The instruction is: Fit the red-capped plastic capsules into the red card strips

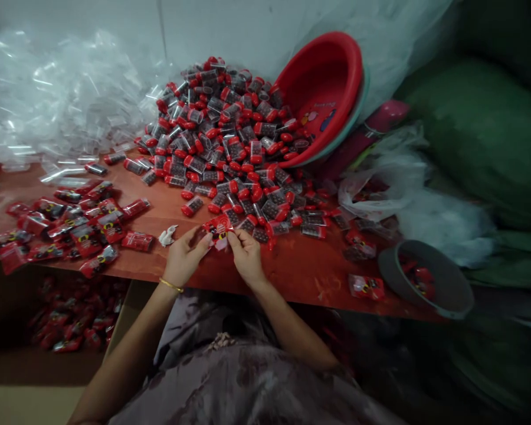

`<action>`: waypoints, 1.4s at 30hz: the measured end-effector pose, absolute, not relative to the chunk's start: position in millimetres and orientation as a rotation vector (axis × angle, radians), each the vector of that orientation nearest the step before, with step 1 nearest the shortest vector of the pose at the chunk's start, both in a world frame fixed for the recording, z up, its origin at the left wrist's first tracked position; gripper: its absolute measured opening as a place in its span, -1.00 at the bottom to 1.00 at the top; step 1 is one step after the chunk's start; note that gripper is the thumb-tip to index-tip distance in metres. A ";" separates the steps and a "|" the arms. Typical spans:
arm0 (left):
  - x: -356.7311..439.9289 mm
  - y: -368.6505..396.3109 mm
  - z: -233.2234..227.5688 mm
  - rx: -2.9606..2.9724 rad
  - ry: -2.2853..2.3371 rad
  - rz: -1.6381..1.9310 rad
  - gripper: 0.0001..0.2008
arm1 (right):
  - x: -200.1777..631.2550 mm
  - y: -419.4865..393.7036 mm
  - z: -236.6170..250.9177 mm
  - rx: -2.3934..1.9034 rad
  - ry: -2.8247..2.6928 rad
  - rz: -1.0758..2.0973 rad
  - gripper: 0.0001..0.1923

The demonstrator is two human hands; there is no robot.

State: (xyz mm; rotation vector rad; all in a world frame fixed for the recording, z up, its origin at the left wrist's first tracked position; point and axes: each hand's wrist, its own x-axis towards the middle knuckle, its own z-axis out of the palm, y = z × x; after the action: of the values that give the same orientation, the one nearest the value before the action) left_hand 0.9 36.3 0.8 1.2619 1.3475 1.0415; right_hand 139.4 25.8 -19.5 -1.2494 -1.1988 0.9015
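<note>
Between both hands, at the front of the table, is a small red printed packet (220, 229). My left hand (186, 251) pinches its left side, a gold bangle on the wrist. On the packet's right edge, my right hand (246, 254) closes thumb and fingers. Just beyond them rises a big heap of small clear containers with red caps (230, 141), dark inside. A crumpled white scrap (167, 235) lies left of my left hand. Farther left is a pile of filled red packets (84, 230). Whether the held packet has anything inside, I cannot tell.
A red basin (356, 65) tilts against the heap's right side. Clear plastic pieces (66, 100) are piled at the back left. A grey bowl (458, 295) with red packets sits at the right edge. Below left, a cardboard box (124, 313) holds more packets.
</note>
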 end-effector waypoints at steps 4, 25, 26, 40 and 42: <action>15.3 26.5 0.7 0.704 1.147 1.003 -0.53 | 142.7 14.9 -19.8 -1.320 -1.364 0.732 -0.73; 49.1 1.3 -19.5 0.884 1.107 0.858 -0.63 | 294.8 32.1 -20.6 -1.660 -2.270 0.131 -0.26; 50.3 -1.4 -20.6 0.938 1.080 0.810 -0.64 | 295.3 35.5 -23.4 -1.685 -2.275 0.135 -0.28; 88.0 -3.8 -3.4 1.739 0.769 0.648 -0.81 | 273.6 -11.8 -48.5 -1.534 -1.365 0.593 -0.60; 86.6 -2.0 -5.6 1.764 0.835 0.693 -0.82 | 269.2 -18.5 -54.3 -1.571 -1.250 0.598 -0.62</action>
State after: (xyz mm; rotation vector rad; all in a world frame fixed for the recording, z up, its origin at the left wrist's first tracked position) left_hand 86.6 -2.0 -5.6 1.7641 0.8351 0.6931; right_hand 269.2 -18.5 -54.3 -1.5708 -1.2500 0.5977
